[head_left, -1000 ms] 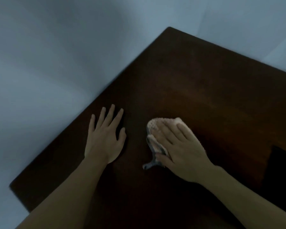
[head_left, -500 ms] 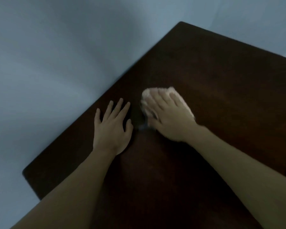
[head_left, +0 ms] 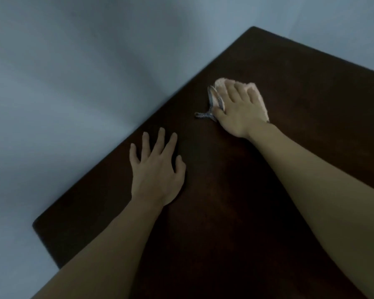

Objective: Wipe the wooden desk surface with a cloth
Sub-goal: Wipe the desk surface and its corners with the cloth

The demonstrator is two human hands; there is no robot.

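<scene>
Two hands are on the dark brown wooden surface (head_left: 268, 190). The right hand (head_left: 239, 108) presses flat on the fluffy pink cloth (head_left: 258, 94) near the far left edge, to rub it. The left hand (head_left: 158, 169) lies open and empty, likely for balance.

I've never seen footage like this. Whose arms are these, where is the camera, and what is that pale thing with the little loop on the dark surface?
No machine here: these are a person's two bare arms, filmed by one wide-angle camera worn on their head, looking forward and down. The dark surface is a wooden desk standing against pale walls. The right hand lies flat on a pale pinkish cloth, pressing it onto the wood for wiping. The grey striped loop beside the thumb is probably the cloth's hanging tag. The left hand holds nothing; it rests on the desk near its left edge, fingers spread, apart from the cloth. Nothing else is visible on the desk.
</scene>
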